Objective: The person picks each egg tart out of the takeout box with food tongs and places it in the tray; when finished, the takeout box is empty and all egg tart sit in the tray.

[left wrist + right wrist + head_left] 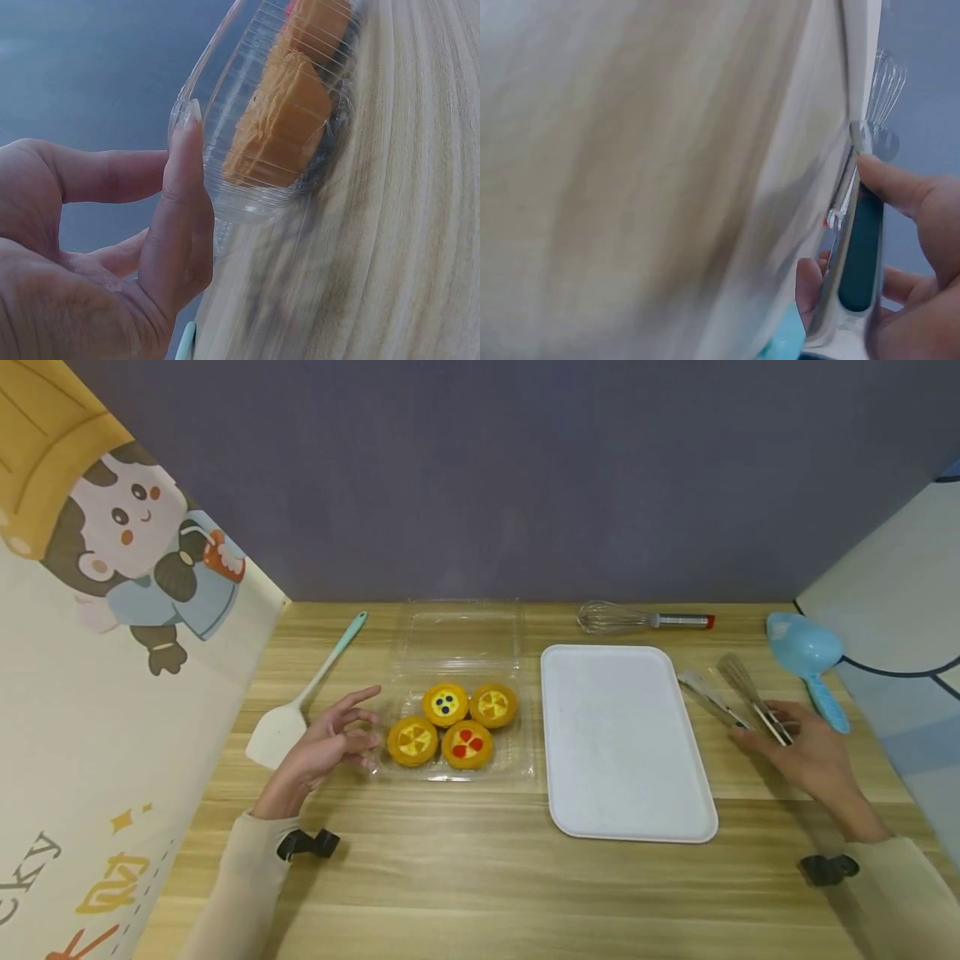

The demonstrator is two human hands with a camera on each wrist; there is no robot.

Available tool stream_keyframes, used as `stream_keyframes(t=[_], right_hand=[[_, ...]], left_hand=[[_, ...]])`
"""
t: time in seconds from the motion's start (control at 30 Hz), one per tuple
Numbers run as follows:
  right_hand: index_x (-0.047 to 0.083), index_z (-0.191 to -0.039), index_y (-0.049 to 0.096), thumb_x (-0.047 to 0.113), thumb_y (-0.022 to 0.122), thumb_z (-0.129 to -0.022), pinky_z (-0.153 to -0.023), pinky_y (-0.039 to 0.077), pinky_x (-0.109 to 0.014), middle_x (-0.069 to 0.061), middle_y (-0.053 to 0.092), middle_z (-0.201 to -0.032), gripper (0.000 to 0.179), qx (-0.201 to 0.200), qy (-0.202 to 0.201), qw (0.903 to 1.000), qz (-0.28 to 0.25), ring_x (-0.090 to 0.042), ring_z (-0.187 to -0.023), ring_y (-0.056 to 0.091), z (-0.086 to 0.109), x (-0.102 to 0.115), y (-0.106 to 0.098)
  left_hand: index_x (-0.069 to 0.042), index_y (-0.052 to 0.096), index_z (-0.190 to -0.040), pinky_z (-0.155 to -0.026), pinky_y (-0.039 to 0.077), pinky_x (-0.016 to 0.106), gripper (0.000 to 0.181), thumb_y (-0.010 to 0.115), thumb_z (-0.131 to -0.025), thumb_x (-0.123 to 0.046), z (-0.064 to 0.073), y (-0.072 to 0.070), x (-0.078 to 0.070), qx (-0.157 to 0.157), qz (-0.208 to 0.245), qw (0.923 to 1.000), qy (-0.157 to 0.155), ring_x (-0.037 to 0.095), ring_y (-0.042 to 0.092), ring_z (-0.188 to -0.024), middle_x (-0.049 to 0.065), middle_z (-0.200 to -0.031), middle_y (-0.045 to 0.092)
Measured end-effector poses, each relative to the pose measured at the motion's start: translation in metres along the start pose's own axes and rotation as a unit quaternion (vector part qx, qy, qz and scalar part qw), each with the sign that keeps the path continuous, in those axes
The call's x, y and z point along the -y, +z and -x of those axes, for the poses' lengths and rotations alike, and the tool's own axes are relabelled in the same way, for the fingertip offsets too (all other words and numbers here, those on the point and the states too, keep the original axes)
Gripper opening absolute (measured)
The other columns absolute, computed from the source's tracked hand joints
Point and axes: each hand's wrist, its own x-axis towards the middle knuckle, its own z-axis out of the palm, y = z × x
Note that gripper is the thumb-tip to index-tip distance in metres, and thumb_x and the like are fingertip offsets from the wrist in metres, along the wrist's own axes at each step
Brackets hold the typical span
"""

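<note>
My left hand (pixel 337 739) is at the left edge of a clear plastic container (pixel 525 760), a fingertip at its rim in the left wrist view. Its fingers look fairly straight and do not curl round the container. Inside sit several egg tarts (pixel 467 745), topped with red, dark blue or yellow pieces. On the right, my right hand (pixel 813 752) holds a pair of metal tongs (pixel 738 681), their arms spread apart. A dark green grip panel (pixel 861 251) shows on the tongs in the right wrist view, between thumb and fingers.
A white tray (pixel 626 743) lies between the container and the tongs. Behind it rests a whisk (pixel 618 618). A blue scoop (pixel 806 647) lies at the far right, and a pale spatula (pixel 279 733) at the left. Walls enclose the wooden table (pixel 465 877) on three sides.
</note>
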Motion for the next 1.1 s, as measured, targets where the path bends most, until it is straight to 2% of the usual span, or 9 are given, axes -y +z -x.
stream_keyframes(t=[0.23, 0.4, 0.47, 0.57, 0.67, 0.8, 0.9, 1.1], right_hand=[[-0.010, -0.149, 0.047, 0.036, 0.077, -0.094, -0.074, 0.049, -0.043, -0.041, 0.054, -0.136, 0.077, -0.026, -0.053, 0.9982, 0.005, -0.058, -0.111, 0.055, -0.001, 0.023, -0.005], [-0.008, -0.144, 0.053, 0.027, 0.082, -0.090, -0.069, 0.045, -0.023, -0.038, 0.058, -0.135, 0.071, -0.047, -0.106, 0.9933, 0.003, -0.053, -0.104, 0.059, -0.002, 0.051, -0.005], [-0.007, -0.142, 0.056, 0.024, 0.085, -0.088, -0.065, 0.044, -0.020, -0.036, 0.060, -0.132, 0.069, -0.060, -0.131, 0.9896, 0.006, -0.052, -0.101, 0.062, -0.002, 0.063, -0.003], [-0.004, -0.143, 0.057, 0.028, 0.085, -0.087, -0.067, 0.051, -0.030, -0.033, 0.061, -0.131, 0.070, -0.056, -0.142, 0.9882, 0.009, -0.049, -0.103, 0.062, -0.001, 0.084, -0.001], [0.000, -0.143, 0.058, 0.032, 0.085, -0.088, -0.065, 0.049, -0.034, -0.028, 0.062, -0.127, 0.070, -0.050, -0.157, 0.9863, 0.009, -0.041, -0.092, 0.061, -0.001, 0.105, 0.003], [0.000, -0.139, 0.062, 0.025, 0.089, -0.084, -0.056, 0.040, -0.023, -0.023, 0.064, -0.115, 0.066, -0.067, -0.217, 0.9738, 0.002, -0.022, -0.074, 0.053, -0.002, 0.129, 0.011], [-0.001, -0.136, 0.065, 0.021, 0.091, -0.081, -0.057, 0.038, -0.021, -0.020, 0.063, -0.114, 0.064, -0.077, -0.254, 0.9643, -0.001, -0.018, -0.075, 0.049, -0.002, 0.148, 0.018], [0.001, -0.135, 0.065, 0.021, 0.088, -0.085, -0.059, 0.046, -0.023, -0.016, 0.060, -0.121, 0.059, -0.055, -0.287, 0.9563, 0.016, -0.017, -0.074, 0.052, -0.002, 0.181, 0.030]], left_hand=[[-0.012, 0.020, -0.167, -0.067, 0.068, 0.031, 0.081, 0.058, -0.098, 0.008, 0.001, 0.000, -0.002, 0.002, 0.002, 1.0000, 0.001, 0.014, 0.065, -0.082, 0.024, -0.136, 0.045], [-0.012, 0.020, -0.167, -0.067, 0.068, 0.030, 0.081, 0.058, -0.098, 0.007, 0.002, 0.001, -0.002, 0.000, 0.001, 1.0000, 0.001, 0.014, 0.065, -0.083, 0.024, -0.137, 0.045], [-0.012, 0.021, -0.167, -0.068, 0.068, 0.031, 0.081, 0.058, -0.098, 0.007, 0.002, 0.001, -0.002, -0.001, 0.000, 1.0000, 0.002, 0.014, 0.065, -0.082, 0.024, -0.137, 0.045], [-0.012, 0.021, -0.167, -0.068, 0.068, 0.032, 0.081, 0.058, -0.097, 0.008, 0.003, 0.001, -0.001, -0.003, -0.001, 1.0000, 0.003, 0.014, 0.065, -0.082, 0.025, -0.137, 0.045], [-0.012, 0.021, -0.167, -0.068, 0.068, 0.032, 0.081, 0.058, -0.097, 0.008, 0.002, 0.001, 0.000, -0.002, -0.001, 1.0000, 0.005, 0.014, 0.065, -0.083, 0.025, -0.137, 0.045], [-0.012, 0.021, -0.167, -0.069, 0.068, 0.032, 0.082, 0.058, -0.097, 0.008, 0.002, 0.001, 0.001, -0.002, -0.001, 1.0000, 0.006, 0.016, 0.064, -0.084, 0.024, -0.136, 0.045], [-0.012, 0.021, -0.167, -0.069, 0.068, 0.032, 0.081, 0.058, -0.097, 0.008, 0.002, 0.001, 0.001, -0.004, -0.004, 1.0000, 0.007, 0.017, 0.064, -0.084, 0.024, -0.137, 0.044], [-0.012, 0.022, -0.167, -0.069, 0.068, 0.032, 0.081, 0.058, -0.097, 0.008, 0.002, 0.002, 0.000, -0.006, -0.011, 0.9999, 0.008, 0.017, 0.065, -0.082, 0.025, -0.137, 0.044]])
